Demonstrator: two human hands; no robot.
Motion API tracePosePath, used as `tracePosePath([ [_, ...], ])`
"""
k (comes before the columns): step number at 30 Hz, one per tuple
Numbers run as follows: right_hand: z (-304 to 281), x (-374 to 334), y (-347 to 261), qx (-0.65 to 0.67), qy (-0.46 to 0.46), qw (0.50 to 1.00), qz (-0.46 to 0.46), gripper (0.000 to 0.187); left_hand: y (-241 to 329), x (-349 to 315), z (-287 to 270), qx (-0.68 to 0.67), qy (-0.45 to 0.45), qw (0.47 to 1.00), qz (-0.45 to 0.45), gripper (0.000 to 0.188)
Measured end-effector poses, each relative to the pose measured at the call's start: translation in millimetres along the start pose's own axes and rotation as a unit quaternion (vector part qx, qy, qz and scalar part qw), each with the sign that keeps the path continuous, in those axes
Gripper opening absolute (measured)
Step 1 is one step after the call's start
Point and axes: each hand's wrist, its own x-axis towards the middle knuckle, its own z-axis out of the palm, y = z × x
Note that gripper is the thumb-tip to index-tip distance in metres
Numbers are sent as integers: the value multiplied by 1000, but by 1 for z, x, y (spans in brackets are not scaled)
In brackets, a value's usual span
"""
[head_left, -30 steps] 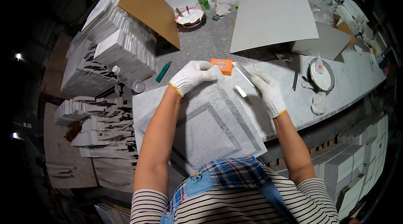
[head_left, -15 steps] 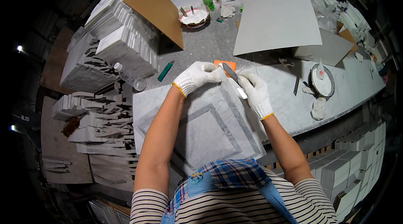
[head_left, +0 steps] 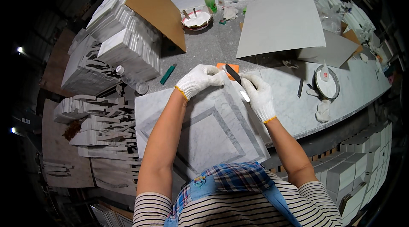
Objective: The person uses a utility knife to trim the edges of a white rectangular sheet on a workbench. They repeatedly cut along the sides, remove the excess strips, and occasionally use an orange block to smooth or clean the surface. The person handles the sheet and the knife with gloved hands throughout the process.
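In front of me lies a square white marble panel (head_left: pixel 208 135) with grey inlaid bands. My left hand (head_left: pixel 200 81), in a white knit glove, is closed on its far corner, with thumb and fingers pinched there. My right hand (head_left: pixel 257 93), also gloved, grips a dark flat bar-shaped tool (head_left: pixel 233 73) with a bright pale end showing below the fingers. The tool slants along the panel's far right edge, its tip near my left fingertips. Just beyond the corner sits an orange block (head_left: pixel 230 70), partly covered by the tool.
Stacked marble tiles (head_left: pixel 132 52) and a leaning brown board (head_left: pixel 157 10) stand at left, near a clear bottle (head_left: pixel 132 80) and green cutter (head_left: pixel 168 74). A large pale sheet (head_left: pixel 281 22) lies at far right. Nearby are a white paste tub (head_left: pixel 327 86) and grey marble strips (head_left: pixel 110 142).
The dark tool in my right hand has turned slightly, and its upper face looks darker. My left hand has barely moved on the panel corner.
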Motion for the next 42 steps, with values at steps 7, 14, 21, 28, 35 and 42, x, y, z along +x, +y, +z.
tracePosePath([
  [7, 1, 0, 11, -17, 25, 999, -34, 25, -3, 1, 0, -2, 4, 1000, 11, 38],
  [14, 5, 3, 33, 95, -37, 994, 41, 26, -6, 4, -1, 13, -9, 1000, 16, 37],
  [21, 5, 1, 39, 76, -54, 995, 18, 26, -5, 4, -1, 8, -14, 1000, -5, 37],
  [28, -28, -24, 45, 98, -48, 982, 154, 28, -5, -1, -2, 8, 4, 1000, 10, 40],
  [35, -95, -68, 104, -90, 12, 979, 181, 28, 10, 2, 3, 14, 5, 1000, -27, 39],
  [42, -148, -84, 119, -350, 33, 929, 117, 27, 2, 0, 7, 10, 6, 1000, -4, 36],
])
